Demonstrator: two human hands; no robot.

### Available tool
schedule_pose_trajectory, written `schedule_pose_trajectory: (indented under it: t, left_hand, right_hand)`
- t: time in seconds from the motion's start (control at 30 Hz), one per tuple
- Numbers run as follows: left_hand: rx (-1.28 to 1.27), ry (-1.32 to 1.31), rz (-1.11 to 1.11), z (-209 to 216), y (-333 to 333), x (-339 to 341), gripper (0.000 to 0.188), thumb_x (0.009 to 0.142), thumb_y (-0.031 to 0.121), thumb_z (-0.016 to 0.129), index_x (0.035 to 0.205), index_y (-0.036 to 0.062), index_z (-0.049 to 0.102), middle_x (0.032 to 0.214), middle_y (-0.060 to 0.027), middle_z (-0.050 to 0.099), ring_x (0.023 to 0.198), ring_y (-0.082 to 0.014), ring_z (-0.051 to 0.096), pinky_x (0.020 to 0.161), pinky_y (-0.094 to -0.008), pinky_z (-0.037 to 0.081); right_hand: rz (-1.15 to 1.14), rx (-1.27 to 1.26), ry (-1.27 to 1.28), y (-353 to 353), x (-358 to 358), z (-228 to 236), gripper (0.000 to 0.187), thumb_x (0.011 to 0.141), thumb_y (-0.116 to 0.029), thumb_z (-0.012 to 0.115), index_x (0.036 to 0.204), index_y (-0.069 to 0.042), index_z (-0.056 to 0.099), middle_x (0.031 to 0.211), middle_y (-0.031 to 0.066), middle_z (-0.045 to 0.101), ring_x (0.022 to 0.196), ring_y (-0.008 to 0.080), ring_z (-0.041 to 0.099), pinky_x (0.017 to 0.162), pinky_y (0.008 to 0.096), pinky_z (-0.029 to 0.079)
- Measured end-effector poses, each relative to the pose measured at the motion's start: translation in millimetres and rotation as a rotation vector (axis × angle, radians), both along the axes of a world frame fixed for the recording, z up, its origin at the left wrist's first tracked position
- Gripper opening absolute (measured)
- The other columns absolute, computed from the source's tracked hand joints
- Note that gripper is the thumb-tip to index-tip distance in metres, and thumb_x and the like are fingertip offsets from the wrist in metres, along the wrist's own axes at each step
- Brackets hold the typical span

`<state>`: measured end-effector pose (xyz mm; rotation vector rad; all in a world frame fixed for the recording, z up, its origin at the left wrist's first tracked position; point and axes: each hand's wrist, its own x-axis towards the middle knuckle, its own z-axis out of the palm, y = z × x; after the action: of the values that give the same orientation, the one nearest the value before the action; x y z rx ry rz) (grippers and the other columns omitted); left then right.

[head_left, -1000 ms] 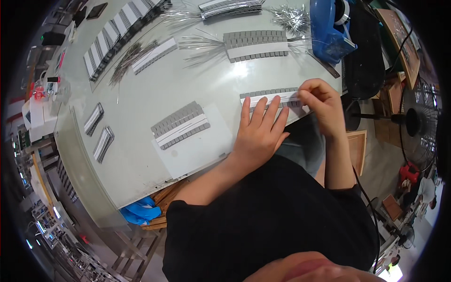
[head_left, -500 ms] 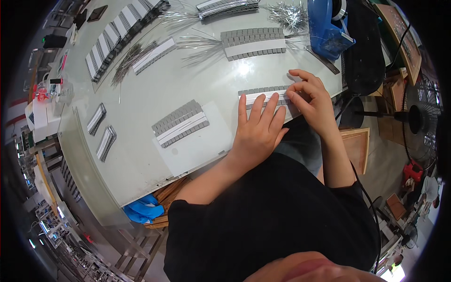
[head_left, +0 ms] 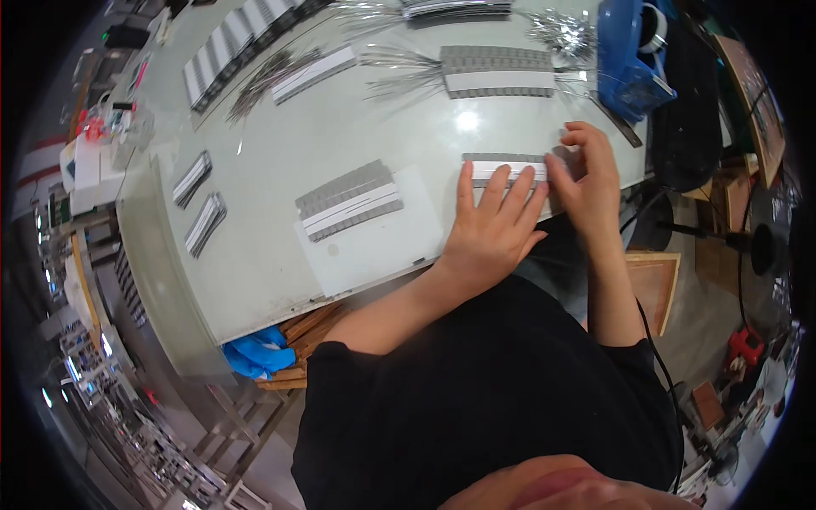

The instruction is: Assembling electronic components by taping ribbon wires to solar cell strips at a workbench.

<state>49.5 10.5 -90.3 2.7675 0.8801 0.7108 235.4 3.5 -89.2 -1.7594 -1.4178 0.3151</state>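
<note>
A strip of small grey segmented blocks with a white band along it [head_left: 507, 164] lies near the table's front edge. My left hand [head_left: 491, 223] rests over it, fingers spread and fingertips on the white band. At the strip's right end is my right hand [head_left: 591, 180], with thumb and forefinger closed and the other fingers curled above. Whatever they pinch is too small or hidden to name. To the left, a wider grey segmented piece with a white band [head_left: 350, 201] lies across a pale sheet [head_left: 414, 225].
Further back lie another banded piece [head_left: 499, 78] with thin metal wires, a silvery wire bundle [head_left: 561, 36] and a narrow strip [head_left: 314, 75]. A blue tape dispenser [head_left: 626, 72] and a metal ruler [head_left: 618, 125] stand right. Two small strip bundles [head_left: 204, 223] lie left.
The whole view has shifted, so the table and its things sit further right in the picture. Both hands stay at the same strip; the right thumb and fingers have shifted slightly at its end.
</note>
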Motion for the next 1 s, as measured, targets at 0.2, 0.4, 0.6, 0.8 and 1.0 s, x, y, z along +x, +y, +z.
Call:
schedule_pose_trajectory:
  t: [0.2,0.4,0.6,0.8,1.0]
  left_hand:
    - [-0.073,-0.112,0.016,9.1,4.6,-6.4,0.067,0.077,0.038,0.081,0.132,0.0054,0.061,0.138,-0.0145,0.054,0.124,-0.0355,0.051,0.110,-0.0670,0.030]
    - [-0.106,0.071,0.057,-3.4,15.7,-5.2,0.069,0.087,0.051,0.070,0.136,0.0041,0.058,0.146,-0.0162,0.048,0.145,-0.0398,0.032,0.120,-0.0626,0.020]
    - [-0.176,-0.038,-0.076,0.2,4.2,-36.8,0.054,0.081,0.031,0.080,0.124,0.0034,0.062,0.144,-0.0153,0.050,0.144,-0.0408,0.034,0.119,-0.0639,0.020]
    - [-0.244,-0.038,-0.063,-0.1,6.3,-33.0,0.042,0.080,0.030,0.079,0.110,0.0057,0.061,0.139,-0.0168,0.052,0.143,-0.0421,0.035,0.121,-0.0631,0.015]
    - [-0.347,-0.159,-0.042,17.0,0.2,-48.0,0.047,0.077,0.021,0.083,0.113,0.0054,0.058,0.143,-0.0187,0.047,0.144,-0.0454,0.034,0.118,-0.0657,0.021]
  right_hand:
    - [-0.030,0.138,0.400,5.2,26.5,-29.4,0.021,0.088,-0.002,0.072,0.106,-0.006,0.063,0.128,0.0064,0.062,0.079,0.0042,0.050,0.071,0.0195,0.044]
    - [0.005,0.125,0.406,-2.9,34.9,-35.9,0.018,0.092,-0.002,0.070,0.109,-0.005,0.065,0.130,0.0080,0.061,0.085,0.0058,0.052,0.079,0.0204,0.046]
    - [0.013,0.118,0.401,0.5,30.5,-30.8,0.015,0.094,-0.004,0.069,0.108,-0.002,0.064,0.131,0.0084,0.060,0.089,0.0070,0.054,0.082,0.0212,0.046]
    - [0.021,0.113,0.384,-1.7,31.6,-32.9,0.014,0.095,-0.004,0.068,0.108,-0.002,0.064,0.132,0.0089,0.060,0.090,0.0079,0.055,0.083,0.0223,0.046]
    - [0.038,0.077,0.444,-0.5,34.4,-27.7,0.017,0.094,-0.002,0.067,0.110,-0.003,0.063,0.134,0.0096,0.059,0.090,0.0073,0.055,0.085,0.0222,0.045]
